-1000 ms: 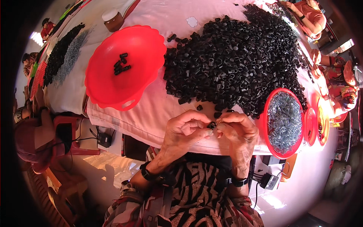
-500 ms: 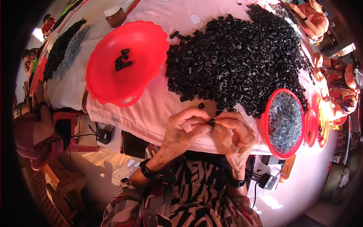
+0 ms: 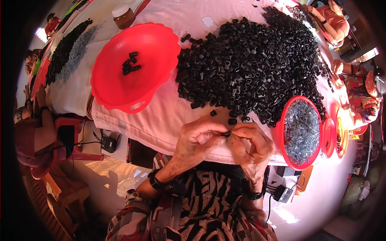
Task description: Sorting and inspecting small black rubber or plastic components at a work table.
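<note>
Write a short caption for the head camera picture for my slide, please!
Two hands, left and right, pinch a small black part beside a black parts heap.

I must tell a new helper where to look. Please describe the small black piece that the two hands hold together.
Start at the big heap of black plastic pieces on the pink table. Below its near edge, the left hand and right hand meet. The small black piece is pinched between their fingertips, lifted off the cloth, unlike the loose ones nearby.

A brown jar with a white lid stands at the far left of the table, a red plastic stool sits below its near-left edge, and other people sit at the far right.
</note>
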`<control>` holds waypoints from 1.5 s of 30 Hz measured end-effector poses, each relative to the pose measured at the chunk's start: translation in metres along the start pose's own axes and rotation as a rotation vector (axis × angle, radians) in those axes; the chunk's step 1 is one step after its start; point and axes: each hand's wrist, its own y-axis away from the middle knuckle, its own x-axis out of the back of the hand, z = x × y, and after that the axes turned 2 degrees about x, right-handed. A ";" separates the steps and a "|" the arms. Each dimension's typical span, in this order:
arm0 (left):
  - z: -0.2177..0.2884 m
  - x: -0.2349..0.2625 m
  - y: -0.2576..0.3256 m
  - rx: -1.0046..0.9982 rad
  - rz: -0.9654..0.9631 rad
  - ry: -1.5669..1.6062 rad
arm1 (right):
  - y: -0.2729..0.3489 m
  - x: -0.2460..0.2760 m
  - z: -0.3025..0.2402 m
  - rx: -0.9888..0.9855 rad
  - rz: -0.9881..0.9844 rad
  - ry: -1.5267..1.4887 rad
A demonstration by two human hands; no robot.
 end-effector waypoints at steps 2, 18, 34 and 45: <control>-0.002 0.001 0.000 -0.021 -0.012 -0.030 | 0.001 0.000 0.001 0.032 0.018 0.001; 0.013 -0.003 -0.001 0.035 0.090 0.089 | 0.008 0.013 -0.002 -0.089 0.207 -0.135; 0.021 0.018 -0.002 -0.022 0.362 0.072 | -0.006 0.000 0.004 -0.044 0.083 0.157; 0.019 0.016 -0.003 -0.036 0.367 0.098 | -0.027 -0.039 0.003 0.217 0.017 0.625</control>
